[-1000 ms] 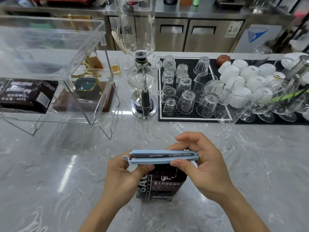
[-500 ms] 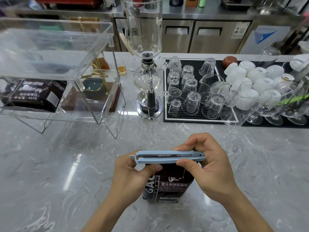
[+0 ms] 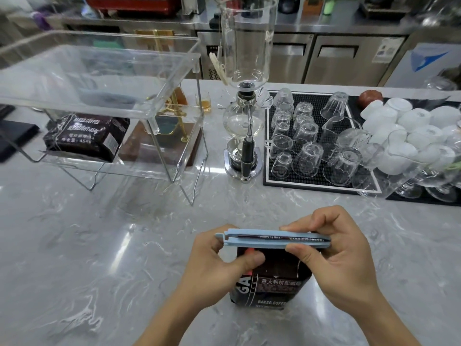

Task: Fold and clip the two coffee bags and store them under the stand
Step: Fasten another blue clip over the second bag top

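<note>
A dark coffee bag [image 3: 272,283] stands upright on the marble counter in front of me. A light blue sealing clip [image 3: 272,238] sits across its folded top. My left hand [image 3: 217,265] grips the bag just under the clip's left end. My right hand [image 3: 334,253] pinches the clip's right half between thumb and fingers. A second dark coffee bag [image 3: 84,137] lies on its side under the clear acrylic stand [image 3: 99,106] at the left.
A glass siphon coffee maker [image 3: 245,96] stands behind the bag, right of the stand. A black mat [image 3: 314,181] with several upturned glasses lies at the right, with white cups [image 3: 409,126] and stemmed glasses beyond. A wooden base with brass parts [image 3: 172,136] sits behind the stand.
The view has shifted slightly, so the bag and hands sit a little further right and lower. Both hands keep their hold on the clip and bag.
</note>
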